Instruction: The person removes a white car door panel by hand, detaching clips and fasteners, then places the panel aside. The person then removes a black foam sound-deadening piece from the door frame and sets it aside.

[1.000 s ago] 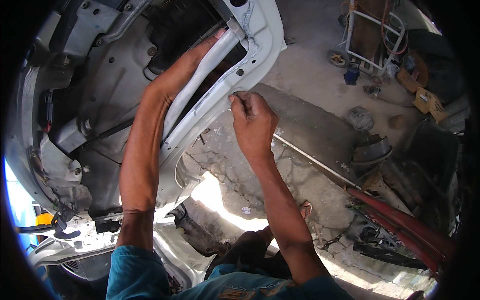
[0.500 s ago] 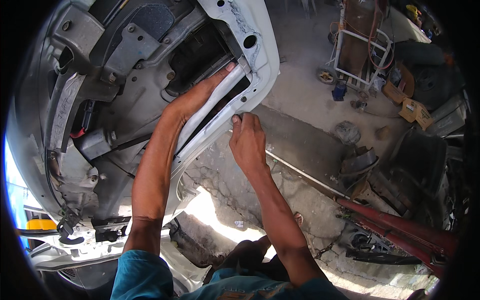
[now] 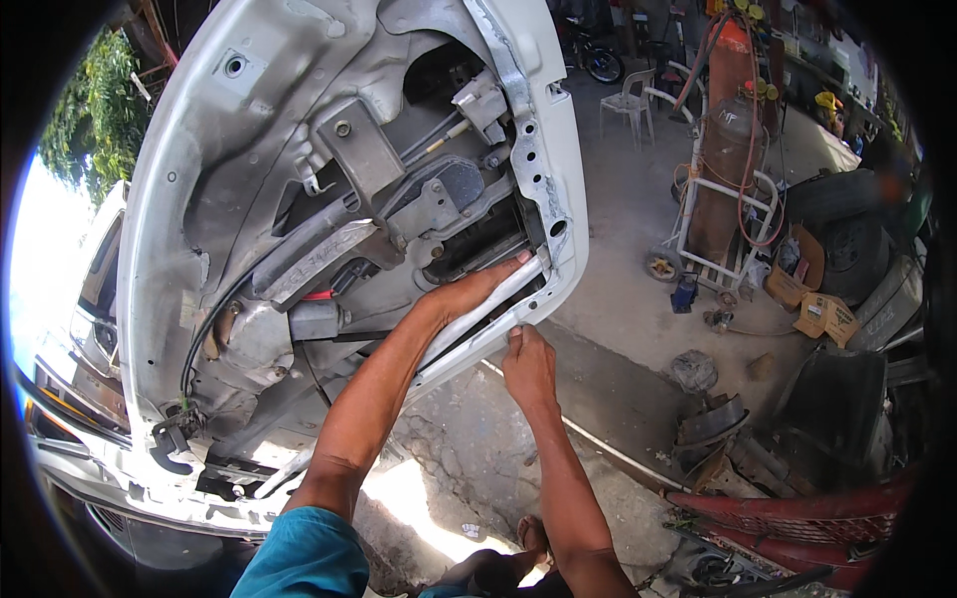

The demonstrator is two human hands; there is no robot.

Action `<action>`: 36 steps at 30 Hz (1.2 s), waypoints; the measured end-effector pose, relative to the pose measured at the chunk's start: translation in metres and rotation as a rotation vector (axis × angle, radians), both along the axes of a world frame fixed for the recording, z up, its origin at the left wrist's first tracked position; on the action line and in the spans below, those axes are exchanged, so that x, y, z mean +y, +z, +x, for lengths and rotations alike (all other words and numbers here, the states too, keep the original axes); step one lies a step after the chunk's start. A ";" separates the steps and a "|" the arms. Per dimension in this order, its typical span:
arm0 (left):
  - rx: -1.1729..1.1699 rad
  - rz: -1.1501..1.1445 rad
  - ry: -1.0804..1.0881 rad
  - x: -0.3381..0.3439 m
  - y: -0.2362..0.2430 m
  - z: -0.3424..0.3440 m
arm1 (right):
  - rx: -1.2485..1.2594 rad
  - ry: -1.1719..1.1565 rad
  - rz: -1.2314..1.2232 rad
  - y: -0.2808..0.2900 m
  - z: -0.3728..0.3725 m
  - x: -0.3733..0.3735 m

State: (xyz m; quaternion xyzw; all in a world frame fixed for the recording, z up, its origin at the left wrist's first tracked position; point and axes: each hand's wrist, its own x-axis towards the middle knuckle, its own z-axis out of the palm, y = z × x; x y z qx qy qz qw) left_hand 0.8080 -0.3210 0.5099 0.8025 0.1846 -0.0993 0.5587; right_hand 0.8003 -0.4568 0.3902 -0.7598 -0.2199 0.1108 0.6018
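A white, car-door-like panel (image 3: 573,169) with its inner side bare fills the left half of the view. My left hand (image 3: 488,283) reaches into a dark opening near its right corner. The thumb lies stretched along a pale metal rail (image 3: 461,326); the other fingers are hidden behind it. Just below the panel's outer edge is my right hand (image 3: 530,364), its fingers curled in and the thumb tip against the rim. Whatever they pinch, if anything, is too small to make out.
To the right, a white trolley (image 3: 681,239) carries a rusty gas cylinder (image 3: 720,169) with hoses. Cardboard boxes (image 3: 826,319), a dark tyre (image 3: 855,249) and scrap parts lie beyond. A red bumper-like part (image 3: 797,518) rests at lower right. A white plastic chair (image 3: 628,103) stands far back.
The view has tilted up, so more of the panel and the yard shows. Both hands keep nearly the same places on the panel; the right one's fingers look slightly more curled.
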 end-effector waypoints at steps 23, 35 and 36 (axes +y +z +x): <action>0.015 0.011 -0.033 0.002 -0.002 -0.004 | -0.190 -0.130 -0.082 -0.003 -0.010 0.002; -0.030 -0.018 -0.021 0.000 -0.002 -0.002 | -0.270 -0.097 -0.096 -0.009 -0.005 0.002; -0.018 -0.013 -0.029 -0.001 0.000 -0.001 | -0.290 -0.095 -0.072 -0.009 -0.004 0.002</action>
